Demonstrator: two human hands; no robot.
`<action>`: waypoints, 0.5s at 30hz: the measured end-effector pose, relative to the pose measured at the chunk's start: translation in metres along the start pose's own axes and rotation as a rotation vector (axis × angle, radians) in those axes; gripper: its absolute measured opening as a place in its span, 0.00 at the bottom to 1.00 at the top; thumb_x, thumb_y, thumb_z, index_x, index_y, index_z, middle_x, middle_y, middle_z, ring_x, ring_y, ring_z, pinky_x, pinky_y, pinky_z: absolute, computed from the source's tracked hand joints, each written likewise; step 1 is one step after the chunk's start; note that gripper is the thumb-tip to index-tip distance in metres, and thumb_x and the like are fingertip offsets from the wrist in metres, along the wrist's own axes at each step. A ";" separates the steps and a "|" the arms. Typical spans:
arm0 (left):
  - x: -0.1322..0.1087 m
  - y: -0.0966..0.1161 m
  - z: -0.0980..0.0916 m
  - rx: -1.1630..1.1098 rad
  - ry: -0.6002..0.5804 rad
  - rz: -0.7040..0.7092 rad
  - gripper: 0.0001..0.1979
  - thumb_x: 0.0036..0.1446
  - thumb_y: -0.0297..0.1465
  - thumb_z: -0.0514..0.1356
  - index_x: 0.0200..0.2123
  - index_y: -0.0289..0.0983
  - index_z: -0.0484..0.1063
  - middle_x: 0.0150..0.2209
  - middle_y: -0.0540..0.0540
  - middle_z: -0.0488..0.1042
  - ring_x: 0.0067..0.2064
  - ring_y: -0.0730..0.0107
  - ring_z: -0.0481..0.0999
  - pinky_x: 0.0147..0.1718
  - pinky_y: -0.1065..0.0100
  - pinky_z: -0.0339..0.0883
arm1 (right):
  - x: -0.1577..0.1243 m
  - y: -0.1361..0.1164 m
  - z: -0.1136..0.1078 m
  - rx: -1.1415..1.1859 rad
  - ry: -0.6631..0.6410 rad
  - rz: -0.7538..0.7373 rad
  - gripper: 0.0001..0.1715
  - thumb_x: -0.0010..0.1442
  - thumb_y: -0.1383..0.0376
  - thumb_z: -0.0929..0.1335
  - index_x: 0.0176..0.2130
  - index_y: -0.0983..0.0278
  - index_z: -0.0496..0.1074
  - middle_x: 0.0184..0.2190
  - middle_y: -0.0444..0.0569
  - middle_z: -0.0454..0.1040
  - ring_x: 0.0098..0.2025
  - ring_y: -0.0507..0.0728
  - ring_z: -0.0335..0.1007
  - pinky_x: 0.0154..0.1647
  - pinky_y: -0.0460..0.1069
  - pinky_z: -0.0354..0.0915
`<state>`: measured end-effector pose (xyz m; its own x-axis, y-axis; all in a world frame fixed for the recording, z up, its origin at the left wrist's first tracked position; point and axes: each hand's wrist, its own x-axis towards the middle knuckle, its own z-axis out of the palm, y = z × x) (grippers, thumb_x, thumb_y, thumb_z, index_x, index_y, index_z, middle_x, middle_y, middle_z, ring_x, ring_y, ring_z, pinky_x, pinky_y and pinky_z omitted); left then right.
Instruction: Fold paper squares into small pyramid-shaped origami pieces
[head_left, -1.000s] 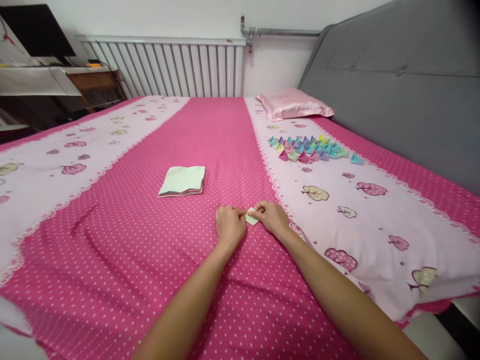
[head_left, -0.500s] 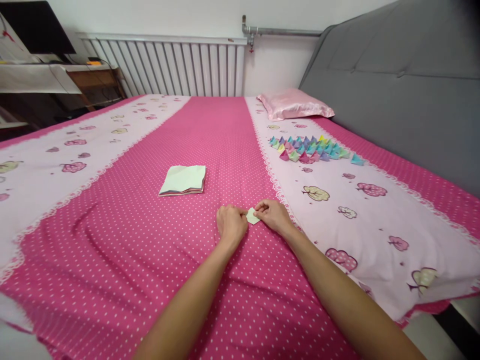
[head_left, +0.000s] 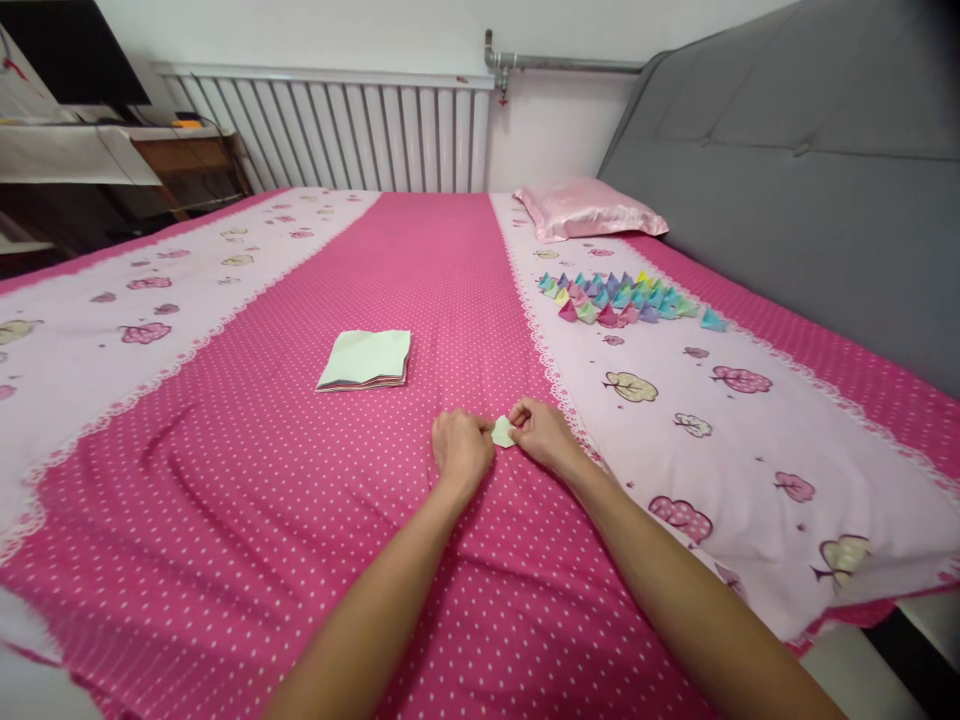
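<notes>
A small folded piece of pale green paper (head_left: pixel 502 432) lies on the pink dotted bedspread (head_left: pixel 442 270), between my two hands. My left hand (head_left: pixel 462 447) is closed at its left edge, with the fingertips on the paper. At the right edge, my right hand (head_left: pixel 543 432) pinches the paper between thumb and finger. To the left and farther off rests a stack of square paper sheets (head_left: pixel 366 358), pale green on top. Rows of small folded paper boats (head_left: pixel 615 295) in several colours stand on the white band at the right.
A pink satin pillow (head_left: pixel 589 208) lies at the far right beside the grey padded headboard (head_left: pixel 795 200). Beyond the bed, a white radiator (head_left: pixel 337 130) runs along the wall. At the far left a desk (head_left: pixel 187 155) bears a black monitor (head_left: pixel 71 55).
My right hand's fingers have shifted slightly at the paper's right edge, and a little less of the paper shows. My left hand stays nearly in place.
</notes>
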<state>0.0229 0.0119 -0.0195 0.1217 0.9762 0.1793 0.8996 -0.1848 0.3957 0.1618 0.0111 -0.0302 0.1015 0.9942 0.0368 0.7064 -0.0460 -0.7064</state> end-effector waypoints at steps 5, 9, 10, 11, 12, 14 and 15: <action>0.000 0.001 -0.002 -0.016 -0.007 -0.005 0.15 0.50 0.26 0.54 0.35 0.45 0.79 0.33 0.42 0.78 0.35 0.60 0.72 0.36 0.63 0.60 | 0.002 0.001 -0.001 0.027 0.003 -0.001 0.13 0.41 0.77 0.65 0.29 0.65 0.68 0.25 0.42 0.71 0.27 0.50 0.64 0.27 0.43 0.57; 0.000 0.002 -0.004 -0.002 -0.018 -0.004 0.15 0.50 0.26 0.54 0.36 0.46 0.78 0.34 0.42 0.78 0.36 0.60 0.72 0.36 0.63 0.60 | 0.002 0.005 -0.005 0.037 0.007 0.001 0.13 0.40 0.79 0.64 0.28 0.65 0.69 0.25 0.43 0.71 0.28 0.50 0.65 0.29 0.43 0.58; 0.000 0.002 -0.004 0.001 -0.020 -0.002 0.15 0.50 0.26 0.54 0.36 0.46 0.78 0.34 0.42 0.78 0.36 0.60 0.72 0.37 0.63 0.60 | 0.001 0.006 -0.007 0.042 0.006 0.003 0.14 0.40 0.79 0.64 0.27 0.65 0.69 0.25 0.43 0.71 0.28 0.51 0.65 0.30 0.43 0.58; 0.000 0.002 -0.004 0.002 -0.022 -0.001 0.15 0.50 0.26 0.54 0.37 0.46 0.78 0.34 0.42 0.78 0.36 0.60 0.72 0.37 0.63 0.60 | 0.001 0.008 -0.009 0.057 0.001 0.009 0.14 0.40 0.80 0.64 0.27 0.65 0.69 0.25 0.43 0.72 0.29 0.51 0.66 0.31 0.44 0.59; 0.000 0.002 -0.004 0.002 -0.024 -0.003 0.15 0.51 0.26 0.54 0.37 0.46 0.78 0.34 0.42 0.78 0.36 0.60 0.72 0.37 0.63 0.60 | 0.000 0.009 -0.011 0.080 -0.009 0.020 0.14 0.41 0.80 0.63 0.28 0.65 0.70 0.26 0.44 0.73 0.30 0.51 0.67 0.32 0.44 0.60; 0.000 0.002 -0.003 -0.005 -0.026 -0.013 0.15 0.51 0.26 0.54 0.37 0.45 0.78 0.34 0.42 0.78 0.37 0.60 0.72 0.37 0.63 0.60 | 0.000 0.011 -0.015 0.143 -0.039 0.048 0.13 0.45 0.78 0.63 0.31 0.66 0.71 0.28 0.46 0.75 0.30 0.50 0.69 0.32 0.44 0.62; 0.000 0.002 -0.003 -0.010 -0.026 -0.018 0.15 0.51 0.26 0.54 0.37 0.45 0.78 0.35 0.42 0.78 0.37 0.60 0.72 0.37 0.63 0.60 | 0.000 0.012 -0.017 0.176 -0.057 0.063 0.12 0.48 0.76 0.63 0.33 0.66 0.72 0.29 0.47 0.76 0.30 0.50 0.69 0.32 0.44 0.63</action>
<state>0.0236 0.0111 -0.0157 0.1162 0.9821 0.1486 0.8974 -0.1679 0.4080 0.1825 0.0085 -0.0263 0.0988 0.9939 -0.0479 0.5663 -0.0958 -0.8186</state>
